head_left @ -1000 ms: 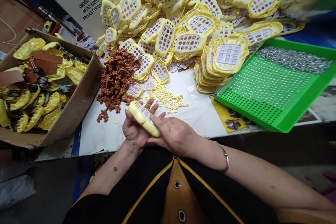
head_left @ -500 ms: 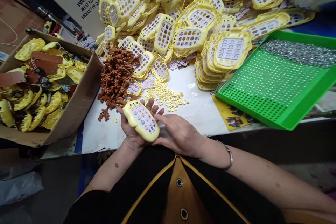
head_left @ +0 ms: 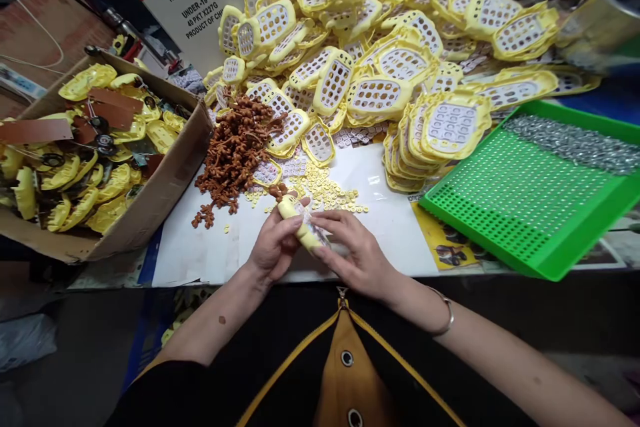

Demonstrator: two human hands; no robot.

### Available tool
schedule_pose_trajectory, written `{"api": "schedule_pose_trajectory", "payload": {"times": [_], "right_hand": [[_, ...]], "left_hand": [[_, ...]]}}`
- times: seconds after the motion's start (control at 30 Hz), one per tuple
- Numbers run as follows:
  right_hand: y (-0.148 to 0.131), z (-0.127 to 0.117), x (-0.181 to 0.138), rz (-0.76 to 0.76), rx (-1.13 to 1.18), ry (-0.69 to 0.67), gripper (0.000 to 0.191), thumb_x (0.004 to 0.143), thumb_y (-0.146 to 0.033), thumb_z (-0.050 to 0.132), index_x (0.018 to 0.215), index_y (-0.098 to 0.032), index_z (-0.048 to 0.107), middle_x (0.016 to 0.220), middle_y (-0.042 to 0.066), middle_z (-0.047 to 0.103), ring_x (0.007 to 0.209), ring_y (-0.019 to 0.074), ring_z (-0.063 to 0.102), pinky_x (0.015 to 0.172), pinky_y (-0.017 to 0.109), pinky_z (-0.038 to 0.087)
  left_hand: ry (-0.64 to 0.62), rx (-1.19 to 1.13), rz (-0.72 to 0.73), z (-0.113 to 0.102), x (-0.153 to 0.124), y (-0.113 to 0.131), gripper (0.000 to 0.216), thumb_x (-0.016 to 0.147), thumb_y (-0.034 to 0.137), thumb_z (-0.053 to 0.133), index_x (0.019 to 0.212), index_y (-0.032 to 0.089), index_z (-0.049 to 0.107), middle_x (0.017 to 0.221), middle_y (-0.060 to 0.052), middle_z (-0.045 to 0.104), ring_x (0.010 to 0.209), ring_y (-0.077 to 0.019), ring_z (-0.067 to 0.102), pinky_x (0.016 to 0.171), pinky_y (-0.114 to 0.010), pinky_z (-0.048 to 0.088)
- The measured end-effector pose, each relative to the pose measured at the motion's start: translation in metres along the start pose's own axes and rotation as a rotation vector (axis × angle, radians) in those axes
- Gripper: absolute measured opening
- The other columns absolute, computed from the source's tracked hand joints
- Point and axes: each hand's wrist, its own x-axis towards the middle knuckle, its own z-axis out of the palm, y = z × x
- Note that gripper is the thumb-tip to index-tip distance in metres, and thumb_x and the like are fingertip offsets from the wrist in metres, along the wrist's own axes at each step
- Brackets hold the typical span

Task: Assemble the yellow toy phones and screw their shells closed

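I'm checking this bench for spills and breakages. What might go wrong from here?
The shell, in the left hand with the right hand at its near end, could slip and perhaps fall off the table.
Loose yellow buttons lie just beyond the hands and might get brushed about.
The tray has a corner at the table's front edge; a bump could spill its metal parts.
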Motion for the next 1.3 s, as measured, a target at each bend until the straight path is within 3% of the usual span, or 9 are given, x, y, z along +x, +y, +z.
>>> {"api": "schedule_pose_trajectory", "payload": {"times": [0.1, 0.2, 0.27, 0.4, 0.47, 0.6, 0.73, 1.07, 1.3], "right_hand": [[0.004, -0.002, -0.004, 0.211, 0.221, -0.028, 0.037, 0.089, -0.039, 0.059, 0.121, -0.022, 0.054, 0.115, 0.011, 0.061, 0.097, 0.0189, 0.065, 0.084, 0.039, 0.058], [0.008, -0.003, -0.01, 0.377, 0.389, -0.115, 0.05, 0.084, -0.044, 0.064, 0.126, -0.021, 0.049, 0.121, 0.013, 0.059, 0.096, 0.0187, 0.066, 0.083, 0.038, 0.059], [0.008, -0.005, -0.012, 0.36, 0.42, -0.135, 0.054, 0.083, -0.043, 0.066, 0.129, -0.021, 0.047, 0.124, 0.014, 0.058, 0.098, 0.0186, 0.066, 0.083, 0.037, 0.06], [0.006, -0.009, -0.013, 0.19, 0.258, -0.039, 0.04, 0.085, -0.034, 0.064, 0.122, -0.022, 0.055, 0.117, 0.011, 0.062, 0.097, 0.0184, 0.065, 0.084, 0.039, 0.059], [0.005, -0.01, -0.012, 0.258, 0.296, -0.041, 0.036, 0.086, -0.034, 0.063, 0.12, -0.022, 0.056, 0.114, 0.011, 0.064, 0.096, 0.0189, 0.066, 0.085, 0.04, 0.058], [0.006, -0.005, -0.009, 0.548, 0.67, -0.161, 0.059, 0.077, -0.044, 0.071, 0.127, -0.02, 0.049, 0.122, 0.013, 0.062, 0.096, 0.0191, 0.069, 0.086, 0.04, 0.059], [0.004, 0.002, -0.002, 0.587, 0.859, -0.252, 0.08, 0.066, -0.04, 0.08, 0.134, -0.022, 0.042, 0.135, 0.012, 0.056, 0.114, 0.021, 0.062, 0.098, 0.04, 0.053], [0.01, -0.005, -0.009, 0.616, 0.685, -0.253, 0.055, 0.063, -0.034, 0.082, 0.108, -0.018, 0.054, 0.111, 0.007, 0.062, 0.1, 0.0195, 0.062, 0.095, 0.041, 0.05], [0.005, -0.011, -0.01, 0.572, 0.362, -0.347, 0.053, 0.055, -0.035, 0.086, 0.091, -0.019, 0.051, 0.091, 0.001, 0.061, 0.081, 0.0163, 0.056, 0.075, 0.035, 0.05]], "left_hand": [[-0.025, -0.045, -0.069, -0.007, 0.0, 0.002, 0.059, 0.062, 0.022, 0.076, 0.119, 0.018, 0.059, 0.102, -0.008, 0.072, 0.097, -0.0276, 0.067, 0.089, -0.04, 0.05], [0.009, -0.106, -0.083, -0.006, 0.0, 0.006, 0.048, 0.066, 0.027, 0.072, 0.111, 0.015, 0.061, 0.092, -0.008, 0.072, 0.094, -0.0275, 0.067, 0.091, -0.043, 0.049], [0.042, -0.139, -0.088, -0.004, 0.002, 0.008, 0.039, 0.07, 0.03, 0.068, 0.105, 0.014, 0.062, 0.09, -0.01, 0.072, 0.089, -0.0261, 0.068, 0.089, -0.042, 0.051], [0.083, -0.146, -0.121, -0.001, 0.004, 0.009, 0.036, 0.073, 0.032, 0.064, 0.103, 0.013, 0.062, 0.09, -0.011, 0.072, 0.084, -0.0257, 0.068, 0.086, -0.043, 0.053], [0.072, -0.14, -0.106, -0.002, 0.004, 0.007, 0.037, 0.071, 0.033, 0.066, 0.102, 0.013, 0.062, 0.091, -0.01, 0.072, 0.087, -0.0268, 0.068, 0.089, -0.045, 0.052], [0.016, -0.098, 0.034, -0.004, 0.002, 0.004, 0.048, 0.064, 0.03, 0.074, 0.11, 0.016, 0.062, 0.1, -0.009, 0.072, 0.103, -0.0289, 0.065, 0.095, -0.043, 0.048], [-0.109, -0.014, 0.067, -0.004, 0.0, 0.001, 0.065, 0.059, 0.023, 0.079, 0.121, 0.022, 0.059, 0.118, -0.01, 0.068, 0.119, -0.0326, 0.057, 0.101, -0.046, 0.043], [-0.394, 0.172, 0.045, -0.02, -0.008, 0.002, 0.074, 0.053, 0.015, 0.085, 0.122, 0.024, 0.063, 0.132, -0.013, 0.06, 0.132, -0.0376, 0.045, 0.107, -0.052, 0.037], [-0.541, 0.269, -0.014, -0.03, -0.014, 0.0, 0.08, 0.056, 0.014, 0.085, 0.13, 0.027, 0.058, 0.134, -0.015, 0.058, 0.129, -0.037, 0.049, 0.108, -0.054, 0.034]]}}
